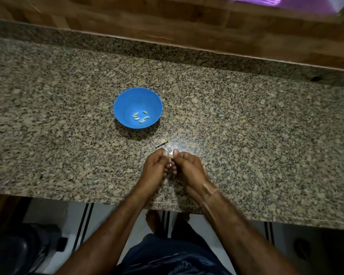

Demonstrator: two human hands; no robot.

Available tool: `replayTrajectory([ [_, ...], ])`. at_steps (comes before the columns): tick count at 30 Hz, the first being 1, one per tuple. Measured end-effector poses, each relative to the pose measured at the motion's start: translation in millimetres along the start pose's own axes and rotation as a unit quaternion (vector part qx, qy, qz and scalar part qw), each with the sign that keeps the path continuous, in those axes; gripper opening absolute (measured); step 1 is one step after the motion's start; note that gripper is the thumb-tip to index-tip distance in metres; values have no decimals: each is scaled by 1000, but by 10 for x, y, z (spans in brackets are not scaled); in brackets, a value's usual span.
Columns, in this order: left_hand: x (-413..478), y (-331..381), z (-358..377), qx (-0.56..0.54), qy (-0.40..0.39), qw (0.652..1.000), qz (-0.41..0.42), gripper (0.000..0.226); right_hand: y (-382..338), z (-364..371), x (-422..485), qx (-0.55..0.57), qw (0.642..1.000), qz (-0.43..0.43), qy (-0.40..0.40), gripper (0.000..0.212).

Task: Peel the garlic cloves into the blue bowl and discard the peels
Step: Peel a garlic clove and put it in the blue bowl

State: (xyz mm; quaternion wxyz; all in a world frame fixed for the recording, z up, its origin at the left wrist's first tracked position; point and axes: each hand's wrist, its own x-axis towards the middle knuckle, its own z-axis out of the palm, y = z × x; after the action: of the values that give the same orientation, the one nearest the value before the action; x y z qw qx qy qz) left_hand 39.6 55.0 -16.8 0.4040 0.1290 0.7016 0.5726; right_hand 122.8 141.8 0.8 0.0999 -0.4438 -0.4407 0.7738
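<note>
Near the front edge of the surface (pixel 246 135), my left grip (pixel 157 165) and right grip (pixel 189 167) pinch one garlic clove (pixel 171 155) together; the blue bowl (pixel 127 97), mid-surface, holds peeled cloves (pixel 141 117); a peel scrap (pixel 162 143) lies between.

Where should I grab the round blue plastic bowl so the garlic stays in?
Probably pinch the round blue plastic bowl by its near rim, coming from above, thumb inside, fingers on the outer wall. It stands upright, and the peeled garlic cloves lie low at its bottom, clear of the rim.
</note>
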Motion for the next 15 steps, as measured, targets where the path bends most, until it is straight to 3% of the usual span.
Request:
replayTrajectory([
  [5,-19,-26,-60,57,-14,997,50,32,76,59,-3,39,999,-10,23,25],
  [15,76,-80,-159,171,29,980,100,28,76,49,68,122,991,58,7,8],
])
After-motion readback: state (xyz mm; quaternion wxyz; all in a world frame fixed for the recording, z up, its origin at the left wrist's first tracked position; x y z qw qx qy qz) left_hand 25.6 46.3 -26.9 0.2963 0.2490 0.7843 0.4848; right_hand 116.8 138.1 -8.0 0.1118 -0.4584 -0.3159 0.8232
